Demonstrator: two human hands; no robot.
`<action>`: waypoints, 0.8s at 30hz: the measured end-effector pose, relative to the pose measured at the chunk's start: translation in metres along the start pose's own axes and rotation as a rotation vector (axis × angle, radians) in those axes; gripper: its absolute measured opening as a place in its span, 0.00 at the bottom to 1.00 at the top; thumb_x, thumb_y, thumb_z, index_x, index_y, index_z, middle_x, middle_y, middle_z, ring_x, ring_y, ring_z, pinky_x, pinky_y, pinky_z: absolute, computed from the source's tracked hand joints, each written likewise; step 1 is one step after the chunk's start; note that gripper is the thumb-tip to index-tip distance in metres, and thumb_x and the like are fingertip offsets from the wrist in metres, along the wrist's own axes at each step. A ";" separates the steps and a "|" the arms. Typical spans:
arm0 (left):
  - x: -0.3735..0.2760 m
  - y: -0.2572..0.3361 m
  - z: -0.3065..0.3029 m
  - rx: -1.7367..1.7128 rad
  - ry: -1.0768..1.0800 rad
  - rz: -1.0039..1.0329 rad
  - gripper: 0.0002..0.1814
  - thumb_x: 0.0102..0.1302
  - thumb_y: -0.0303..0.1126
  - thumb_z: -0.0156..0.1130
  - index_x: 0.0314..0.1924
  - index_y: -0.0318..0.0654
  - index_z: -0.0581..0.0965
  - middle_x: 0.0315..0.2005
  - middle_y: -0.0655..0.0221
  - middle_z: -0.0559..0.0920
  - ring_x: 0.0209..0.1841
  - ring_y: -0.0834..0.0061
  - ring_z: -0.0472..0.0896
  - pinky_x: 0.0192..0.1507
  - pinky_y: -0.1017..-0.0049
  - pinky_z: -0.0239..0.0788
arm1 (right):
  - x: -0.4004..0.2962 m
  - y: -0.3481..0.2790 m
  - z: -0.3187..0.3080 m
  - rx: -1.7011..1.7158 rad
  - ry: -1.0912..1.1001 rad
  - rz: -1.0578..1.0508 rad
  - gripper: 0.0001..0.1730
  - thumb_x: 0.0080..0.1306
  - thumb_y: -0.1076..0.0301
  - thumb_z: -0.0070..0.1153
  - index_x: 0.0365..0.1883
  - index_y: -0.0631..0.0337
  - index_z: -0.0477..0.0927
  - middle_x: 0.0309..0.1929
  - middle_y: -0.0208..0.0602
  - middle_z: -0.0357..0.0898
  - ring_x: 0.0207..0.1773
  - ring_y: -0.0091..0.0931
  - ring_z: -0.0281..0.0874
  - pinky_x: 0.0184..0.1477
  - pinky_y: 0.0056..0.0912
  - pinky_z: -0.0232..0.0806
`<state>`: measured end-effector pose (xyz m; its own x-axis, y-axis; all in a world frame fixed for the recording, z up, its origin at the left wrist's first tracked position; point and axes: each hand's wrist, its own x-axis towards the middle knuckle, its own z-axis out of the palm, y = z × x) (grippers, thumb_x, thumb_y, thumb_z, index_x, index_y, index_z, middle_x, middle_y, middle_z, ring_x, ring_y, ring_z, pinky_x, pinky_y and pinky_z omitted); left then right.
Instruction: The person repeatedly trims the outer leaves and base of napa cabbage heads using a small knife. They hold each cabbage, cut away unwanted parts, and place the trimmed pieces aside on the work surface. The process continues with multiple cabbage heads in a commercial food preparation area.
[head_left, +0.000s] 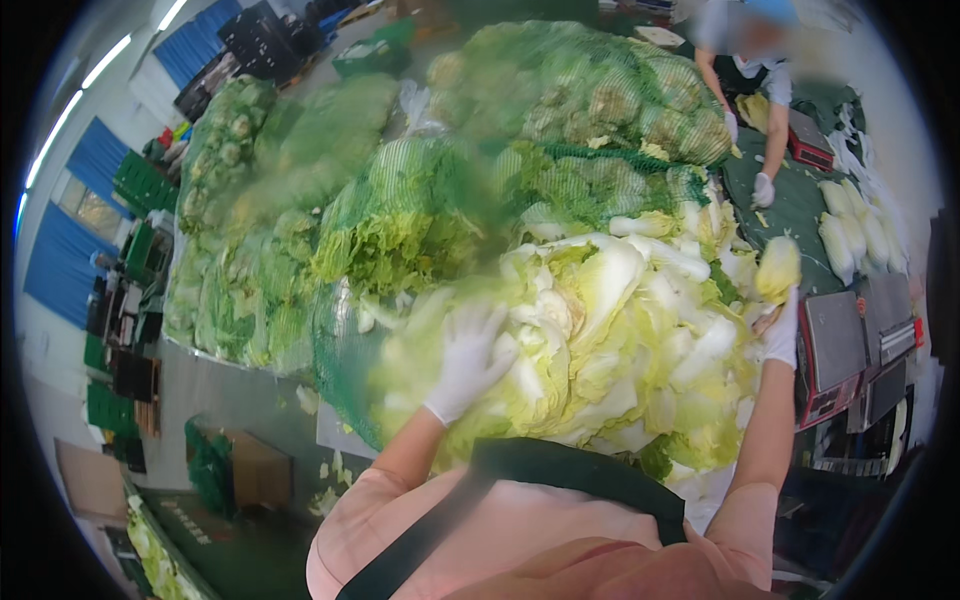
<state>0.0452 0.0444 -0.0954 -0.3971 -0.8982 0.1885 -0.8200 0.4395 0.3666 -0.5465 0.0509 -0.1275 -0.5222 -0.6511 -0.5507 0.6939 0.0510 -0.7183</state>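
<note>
My left hand (466, 367), in a white glove, rests over the near left part of a large heap of loose napa cabbage leaves (592, 337). Its fingers are spread, and no held object shows. To the right, my gloved right hand (782, 330) grips a small trimmed napa cabbage (778, 268), pale yellow at its upper end. That cabbage is held upright at the heap's right edge, beside a scale (831, 330). Part of the right hand's grip is hidden behind the cabbage. Green mesh netting (341, 367) lies along the heap's left side.
Large mesh sacks of cabbages (585, 90) stand behind the heap, with more sacks (247, 277) at left. Several trimmed cabbages (862, 225) lie on the green-covered table (795, 202). Across it, a co-worker's gloved hand (763, 191) reaches down near another scale (810, 141).
</note>
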 end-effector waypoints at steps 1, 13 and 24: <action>0.000 -0.002 0.000 0.003 0.003 -0.004 0.39 0.64 0.49 0.59 0.73 0.47 0.63 0.72 0.54 0.61 0.75 0.47 0.54 0.75 0.47 0.37 | -0.004 -0.014 0.016 0.000 0.010 -0.077 0.37 0.59 0.28 0.59 0.57 0.43 0.75 0.32 0.17 0.74 0.13 0.17 0.53 0.13 0.22 0.49; 0.002 -0.003 0.004 -0.002 0.032 0.001 0.38 0.65 0.51 0.59 0.73 0.48 0.63 0.71 0.55 0.62 0.75 0.50 0.55 0.74 0.48 0.38 | -0.146 0.040 0.155 -0.871 -0.350 -0.853 0.24 0.69 0.64 0.58 0.63 0.60 0.76 0.51 0.31 0.81 0.31 0.17 0.71 0.32 0.21 0.65; 0.000 -0.015 0.017 -0.101 0.099 0.030 0.37 0.66 0.51 0.58 0.73 0.49 0.63 0.71 0.56 0.62 0.76 0.52 0.54 0.74 0.47 0.36 | -0.232 0.197 0.179 -1.199 -0.637 -0.877 0.31 0.64 0.57 0.65 0.64 0.58 0.75 0.60 0.43 0.79 0.50 0.31 0.81 0.50 0.29 0.72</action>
<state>0.0508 0.0375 -0.1164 -0.3743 -0.8814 0.2883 -0.7607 0.4696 0.4481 -0.1996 0.0764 -0.0646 -0.0367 -0.9739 0.2241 -0.6177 -0.1542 -0.7712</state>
